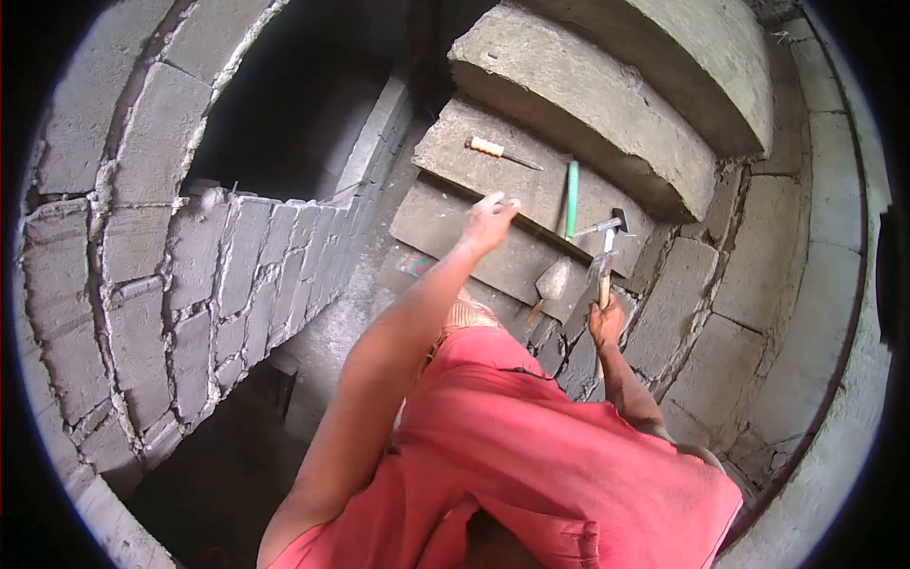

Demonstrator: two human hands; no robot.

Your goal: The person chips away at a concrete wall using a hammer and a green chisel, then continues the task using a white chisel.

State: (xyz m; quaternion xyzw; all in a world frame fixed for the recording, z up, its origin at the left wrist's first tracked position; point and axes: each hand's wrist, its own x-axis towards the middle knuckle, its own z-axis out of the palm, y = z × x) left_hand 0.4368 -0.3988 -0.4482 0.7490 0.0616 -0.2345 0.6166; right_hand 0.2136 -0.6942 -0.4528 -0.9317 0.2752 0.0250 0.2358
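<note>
Gripping a hammer (605, 285) by its wooden handle, the right hand (607, 321) is near a trowel (555, 280) on the steps (578, 104); the left hand (489, 224), fingers bent, is at a step edge, whether holding anything I can't tell

Rough, matt concrete steps (578, 95) meet coarse block walls (135, 332) with lumpy mortar joints. A pale tool handle (605, 290) looks wooden; a trowel blade (555, 279), dull metal; a green strip (572, 199), smooth plastic. The red shirt (531, 455) is matt cloth.
</note>
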